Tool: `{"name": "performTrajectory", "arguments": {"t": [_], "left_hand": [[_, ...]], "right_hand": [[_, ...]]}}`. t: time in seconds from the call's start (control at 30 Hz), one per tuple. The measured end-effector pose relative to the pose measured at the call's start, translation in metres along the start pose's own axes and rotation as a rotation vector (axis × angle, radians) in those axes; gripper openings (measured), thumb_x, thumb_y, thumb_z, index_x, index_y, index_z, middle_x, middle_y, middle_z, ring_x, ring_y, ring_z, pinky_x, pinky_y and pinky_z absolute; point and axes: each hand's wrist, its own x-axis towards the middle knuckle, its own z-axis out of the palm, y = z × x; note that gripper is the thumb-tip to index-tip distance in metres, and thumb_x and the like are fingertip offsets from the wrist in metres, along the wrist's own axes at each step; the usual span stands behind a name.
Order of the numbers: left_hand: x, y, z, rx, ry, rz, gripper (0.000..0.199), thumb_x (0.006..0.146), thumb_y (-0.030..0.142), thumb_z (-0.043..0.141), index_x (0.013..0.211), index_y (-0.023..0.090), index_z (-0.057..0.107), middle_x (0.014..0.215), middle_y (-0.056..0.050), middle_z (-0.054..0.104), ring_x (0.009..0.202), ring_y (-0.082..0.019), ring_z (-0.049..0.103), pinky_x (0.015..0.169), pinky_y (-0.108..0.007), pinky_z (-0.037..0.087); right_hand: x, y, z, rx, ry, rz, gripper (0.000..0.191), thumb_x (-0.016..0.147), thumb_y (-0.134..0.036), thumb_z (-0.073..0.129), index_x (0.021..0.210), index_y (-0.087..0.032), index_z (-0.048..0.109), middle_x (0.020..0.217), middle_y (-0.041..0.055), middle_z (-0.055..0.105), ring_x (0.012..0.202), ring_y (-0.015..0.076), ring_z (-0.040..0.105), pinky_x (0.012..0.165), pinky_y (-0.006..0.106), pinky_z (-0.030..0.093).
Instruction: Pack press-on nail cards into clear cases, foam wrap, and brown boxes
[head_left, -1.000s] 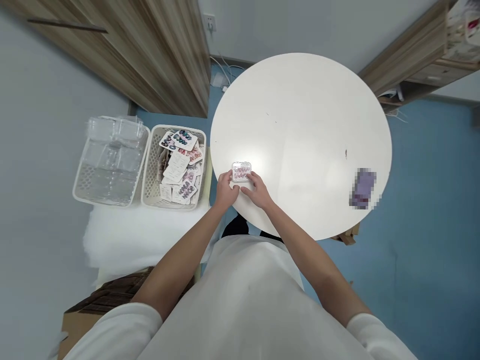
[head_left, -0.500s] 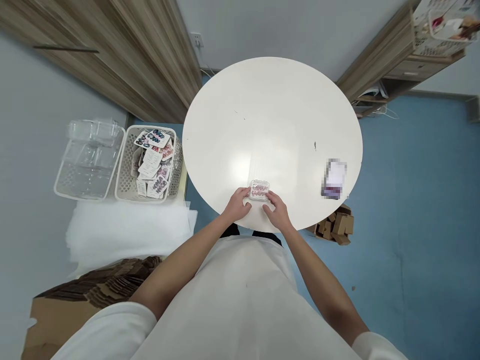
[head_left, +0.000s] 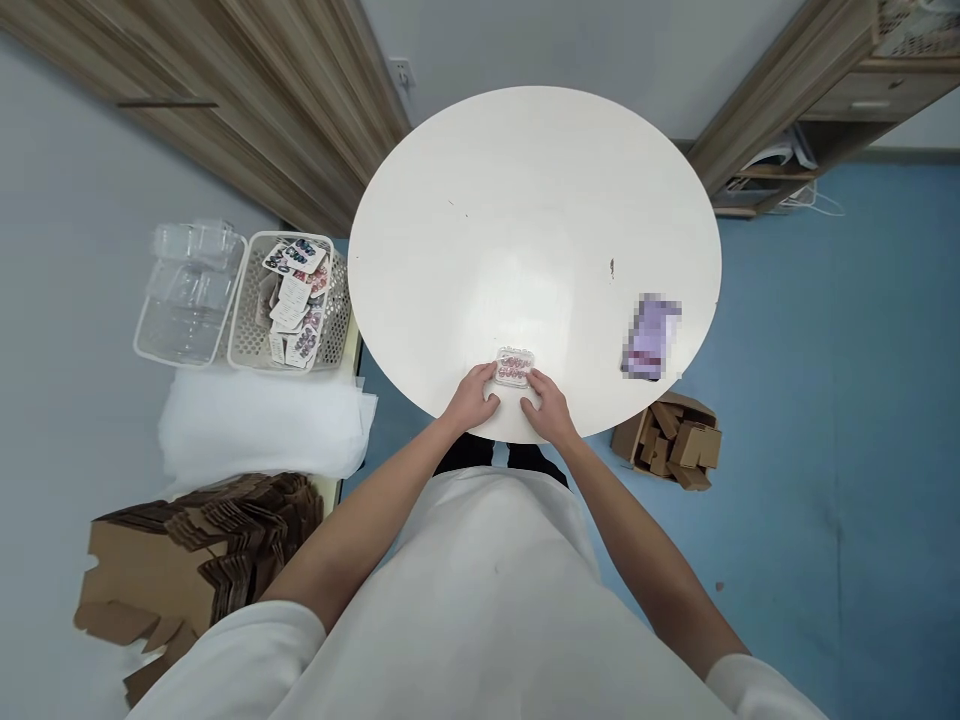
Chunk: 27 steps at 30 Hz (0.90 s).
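I wear a plain white shirt [head_left: 495,590], softly creased across the front, with a tiny faint mark near its middle. Its short, loose left sleeve [head_left: 251,645] and right sleeve [head_left: 759,688] leave my forearms [head_left: 630,527] bare. Past the shirt's hem, at the desk's [head_left: 525,180] near edge, plain black clothing [head_left: 536,461] covers my legs.
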Motion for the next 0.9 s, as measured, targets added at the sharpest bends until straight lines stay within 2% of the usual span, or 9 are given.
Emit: {"name": "performTrajectory", "arguments": {"t": [0.17, 0.23, 0.33, 0.43, 0.6, 0.73, 0.9], "left_hand": [[0.002, -0.005, 0.004, 0.052, -0.003, 0.019, 0.06, 0.069, 0.01, 0.044, 0.129, 0.014, 0.036, 0.129, -0.01, 0.043, 0.116, -0.022, 0.043, 0.1, -0.039, 0.037], [-0.002, -0.008, 0.004, 0.074, -0.003, 0.036, 0.057, 0.072, 0.011, 0.043, 0.128, 0.014, 0.035, 0.128, -0.01, 0.043, 0.117, -0.022, 0.042, 0.1, -0.039, 0.036], [-0.013, -0.015, 0.0, 0.119, 0.009, 0.071, 0.05, 0.074, 0.014, 0.043, 0.124, 0.015, 0.039, 0.122, -0.01, 0.047, 0.114, -0.022, 0.043, 0.096, -0.039, 0.039], [-0.024, -0.024, -0.006, 0.204, -0.035, 0.132, 0.041, 0.075, 0.019, 0.047, 0.115, 0.016, 0.046, 0.113, -0.009, 0.051, 0.105, -0.023, 0.047, 0.09, -0.038, 0.041], [-0.03, -0.031, -0.01, 0.363, -0.119, 0.22, 0.037, 0.072, 0.035, 0.056, 0.106, 0.019, 0.052, 0.111, -0.009, 0.051, 0.1, -0.025, 0.048, 0.083, -0.04, 0.04], [-0.03, -0.027, -0.01, 0.462, -0.118, 0.242, 0.045, 0.067, 0.042, 0.063, 0.105, 0.02, 0.052, 0.11, -0.009, 0.051, 0.1, -0.027, 0.046, 0.086, -0.042, 0.034], [-0.03, -0.027, -0.012, 0.501, -0.106, 0.255, 0.02, 0.076, 0.023, 0.052, 0.095, 0.021, 0.054, 0.102, -0.008, 0.056, 0.096, -0.024, 0.049, 0.086, -0.041, 0.031]], "right_hand": [[-0.001, 0.0, 0.003, -0.094, -0.006, -0.036, 0.052, 0.076, -0.023, 0.048, 0.127, -0.017, 0.041, 0.136, 0.0119, 0.037, 0.125, 0.0244, 0.035, 0.101, 0.043, 0.034], [-0.007, -0.001, 0.003, -0.154, 0.005, -0.049, 0.051, 0.077, -0.022, 0.048, 0.127, -0.017, 0.04, 0.132, 0.0122, 0.039, 0.122, 0.0245, 0.037, 0.097, 0.042, 0.037], [-0.02, -0.004, 0.005, -0.297, -0.047, -0.081, 0.041, 0.077, -0.024, 0.051, 0.117, -0.019, 0.048, 0.118, 0.011, 0.049, 0.11, 0.0247, 0.045, 0.089, 0.041, 0.042], [-0.029, -0.006, 0.011, -0.493, -0.139, -0.121, 0.031, 0.074, -0.026, 0.059, 0.105, -0.022, 0.055, 0.113, 0.0096, 0.051, 0.102, 0.0257, 0.046, 0.081, 0.04, 0.042], [-0.025, -0.01, 0.026, -0.699, -0.097, -0.053, 0.014, 0.081, -0.024, 0.053, 0.094, -0.023, 0.058, 0.107, 0.0087, 0.053, 0.093, 0.0237, 0.045, 0.072, 0.035, 0.038], [-0.018, -0.013, 0.03, -0.749, -0.08, -0.031, 0.015, 0.086, -0.021, 0.043, 0.088, -0.021, 0.058, 0.102, 0.0094, 0.054, 0.089, 0.0232, 0.045, 0.068, 0.033, 0.035], [-0.022, -0.018, 0.021, -0.616, -0.101, 0.008, 0.018, 0.089, -0.021, 0.036, 0.086, -0.02, 0.054, 0.092, 0.0067, 0.056, 0.083, 0.0195, 0.047, 0.068, 0.031, 0.036]]}}
